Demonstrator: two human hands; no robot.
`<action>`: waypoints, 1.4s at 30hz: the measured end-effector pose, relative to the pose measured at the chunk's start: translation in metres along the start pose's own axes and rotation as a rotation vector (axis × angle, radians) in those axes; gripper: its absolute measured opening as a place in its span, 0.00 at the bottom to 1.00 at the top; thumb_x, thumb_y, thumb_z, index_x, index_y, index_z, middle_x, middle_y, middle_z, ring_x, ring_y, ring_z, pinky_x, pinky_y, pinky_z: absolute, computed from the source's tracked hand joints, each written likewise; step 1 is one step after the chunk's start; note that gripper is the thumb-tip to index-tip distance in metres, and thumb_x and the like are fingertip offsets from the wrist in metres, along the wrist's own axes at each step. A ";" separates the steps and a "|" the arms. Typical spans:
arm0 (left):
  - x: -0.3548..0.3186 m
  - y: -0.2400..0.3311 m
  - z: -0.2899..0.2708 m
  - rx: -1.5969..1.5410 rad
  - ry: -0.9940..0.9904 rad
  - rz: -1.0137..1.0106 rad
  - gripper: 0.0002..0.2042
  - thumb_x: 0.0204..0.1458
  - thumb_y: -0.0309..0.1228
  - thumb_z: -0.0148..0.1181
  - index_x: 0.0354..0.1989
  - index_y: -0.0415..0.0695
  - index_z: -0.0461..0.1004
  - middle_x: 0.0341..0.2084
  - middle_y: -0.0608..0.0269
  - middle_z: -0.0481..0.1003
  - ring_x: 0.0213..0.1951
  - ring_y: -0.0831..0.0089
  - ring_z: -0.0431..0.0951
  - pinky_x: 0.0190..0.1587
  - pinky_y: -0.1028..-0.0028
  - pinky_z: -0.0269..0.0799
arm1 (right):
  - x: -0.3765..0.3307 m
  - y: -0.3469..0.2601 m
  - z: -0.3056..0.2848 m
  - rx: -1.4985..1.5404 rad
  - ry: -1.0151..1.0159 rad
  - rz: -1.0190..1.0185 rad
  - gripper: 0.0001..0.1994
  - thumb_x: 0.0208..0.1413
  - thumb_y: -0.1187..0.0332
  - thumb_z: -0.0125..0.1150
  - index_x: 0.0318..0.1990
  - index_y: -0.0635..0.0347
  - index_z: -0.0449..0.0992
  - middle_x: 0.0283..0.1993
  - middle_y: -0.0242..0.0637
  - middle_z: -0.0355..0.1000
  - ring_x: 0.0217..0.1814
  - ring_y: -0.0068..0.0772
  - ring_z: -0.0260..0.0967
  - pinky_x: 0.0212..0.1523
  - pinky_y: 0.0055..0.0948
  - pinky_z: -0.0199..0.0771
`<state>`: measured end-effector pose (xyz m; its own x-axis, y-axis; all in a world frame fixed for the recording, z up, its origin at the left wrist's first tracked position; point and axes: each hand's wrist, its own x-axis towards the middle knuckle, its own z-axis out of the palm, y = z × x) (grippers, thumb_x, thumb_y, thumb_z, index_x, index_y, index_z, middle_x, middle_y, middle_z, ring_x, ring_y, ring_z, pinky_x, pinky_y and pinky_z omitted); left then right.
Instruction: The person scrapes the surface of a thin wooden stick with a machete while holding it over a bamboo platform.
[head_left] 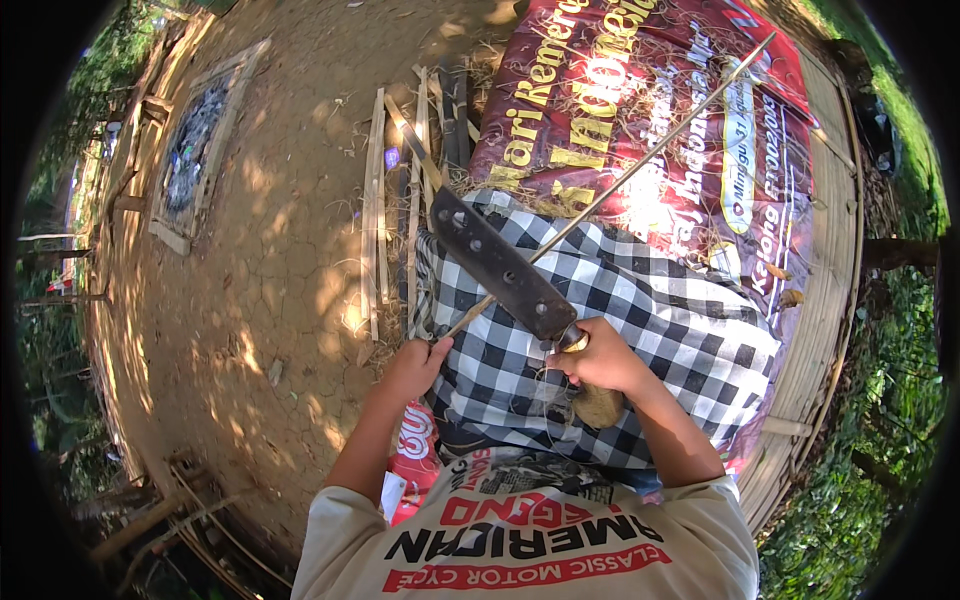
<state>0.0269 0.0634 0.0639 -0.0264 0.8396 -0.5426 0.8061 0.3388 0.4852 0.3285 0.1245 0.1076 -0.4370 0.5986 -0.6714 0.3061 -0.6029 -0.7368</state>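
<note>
My right hand (602, 362) is closed round the wooden handle of a machete (500, 262). Its broad dark blade, with several holes or pale spots, points to the upper left. In my left hand (413, 368) I grip the near end of a long thin bamboo strip (655, 148). The strip slants away to the upper right and passes beneath the blade, crossing it over my lap. Whether the edge touches the strip, I cannot tell. A black-and-white checked cloth (655, 330) covers my legs under both tools.
A dark red printed banner (640, 110), strewn with thin shavings, is spread over a bamboo-slat platform (835, 210). Several split bamboo pieces (372, 220) lie on the bare earth (290, 190) at the left. Farther off is a framed patch of ash (200, 140).
</note>
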 end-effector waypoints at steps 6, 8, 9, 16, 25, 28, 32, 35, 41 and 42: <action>-0.006 0.000 0.008 -0.051 0.082 0.046 0.31 0.59 0.50 0.48 0.17 0.29 0.70 0.15 0.35 0.68 0.25 0.37 0.71 0.28 0.54 0.67 | -0.004 -0.010 -0.020 0.133 0.174 -0.069 0.06 0.46 0.77 0.63 0.29 0.69 0.72 0.20 0.34 0.69 0.17 0.22 0.66 0.18 0.24 0.66; -0.006 0.006 0.007 -0.036 0.109 0.049 0.31 0.59 0.50 0.48 0.17 0.29 0.70 0.15 0.35 0.68 0.25 0.37 0.71 0.29 0.53 0.67 | -0.001 -0.015 -0.025 0.219 0.257 -0.103 0.07 0.44 0.79 0.63 0.29 0.67 0.69 0.21 0.35 0.68 0.18 0.24 0.67 0.20 0.25 0.67; -0.007 0.008 0.007 -0.023 0.115 0.037 0.31 0.59 0.50 0.48 0.17 0.28 0.70 0.16 0.34 0.68 0.25 0.37 0.71 0.29 0.53 0.66 | 0.001 -0.012 -0.021 0.193 0.261 -0.097 0.07 0.44 0.79 0.62 0.29 0.67 0.69 0.21 0.35 0.68 0.18 0.25 0.67 0.21 0.25 0.67; -0.008 0.012 0.008 0.000 0.156 0.062 0.33 0.59 0.51 0.46 0.17 0.28 0.71 0.16 0.33 0.68 0.25 0.37 0.71 0.28 0.52 0.66 | -0.004 -0.012 -0.029 0.200 0.192 -0.077 0.08 0.42 0.80 0.62 0.31 0.67 0.69 0.20 0.38 0.68 0.18 0.29 0.68 0.22 0.29 0.67; -0.011 0.004 0.011 0.056 0.105 -0.007 0.33 0.59 0.53 0.45 0.16 0.30 0.71 0.15 0.34 0.68 0.24 0.38 0.72 0.28 0.52 0.67 | -0.001 0.012 -0.009 0.244 0.099 -0.059 0.09 0.40 0.81 0.60 0.31 0.67 0.69 0.21 0.37 0.69 0.19 0.27 0.68 0.22 0.27 0.69; -0.003 0.003 0.013 0.035 0.148 0.028 0.34 0.58 0.54 0.46 0.15 0.31 0.71 0.15 0.34 0.68 0.24 0.38 0.72 0.28 0.52 0.67 | -0.005 0.000 -0.028 0.253 0.122 -0.104 0.08 0.42 0.82 0.61 0.31 0.67 0.69 0.21 0.37 0.69 0.18 0.26 0.67 0.21 0.26 0.67; -0.008 0.013 0.007 0.065 0.133 0.006 0.34 0.58 0.54 0.46 0.15 0.31 0.71 0.15 0.35 0.68 0.24 0.38 0.72 0.28 0.52 0.67 | 0.000 -0.002 -0.026 0.342 0.218 -0.100 0.08 0.42 0.81 0.61 0.30 0.67 0.69 0.21 0.37 0.69 0.18 0.27 0.67 0.20 0.27 0.67; -0.010 0.017 0.005 0.072 0.156 0.017 0.34 0.58 0.53 0.46 0.15 0.31 0.71 0.14 0.35 0.68 0.23 0.38 0.72 0.27 0.52 0.67 | 0.001 0.015 -0.014 0.207 0.100 -0.004 0.07 0.40 0.81 0.59 0.29 0.68 0.70 0.20 0.37 0.68 0.18 0.28 0.67 0.22 0.27 0.68; -0.004 0.002 0.016 0.069 0.159 0.021 0.33 0.59 0.52 0.46 0.16 0.30 0.72 0.15 0.34 0.68 0.23 0.38 0.72 0.28 0.52 0.67 | -0.008 0.004 -0.029 0.279 0.130 -0.073 0.07 0.42 0.81 0.61 0.30 0.68 0.69 0.20 0.37 0.68 0.18 0.27 0.67 0.22 0.26 0.67; -0.005 0.003 0.018 0.067 0.155 0.024 0.33 0.59 0.52 0.46 0.16 0.30 0.72 0.15 0.34 0.68 0.23 0.38 0.72 0.28 0.52 0.67 | -0.005 0.008 -0.025 0.320 0.168 -0.067 0.08 0.42 0.81 0.61 0.30 0.68 0.69 0.20 0.37 0.68 0.18 0.27 0.67 0.21 0.26 0.67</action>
<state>0.0397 0.0524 0.0563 -0.0934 0.9042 -0.4168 0.8451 0.2933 0.4470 0.3546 0.1301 0.1028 -0.2938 0.7045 -0.6461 -0.0103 -0.6782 -0.7348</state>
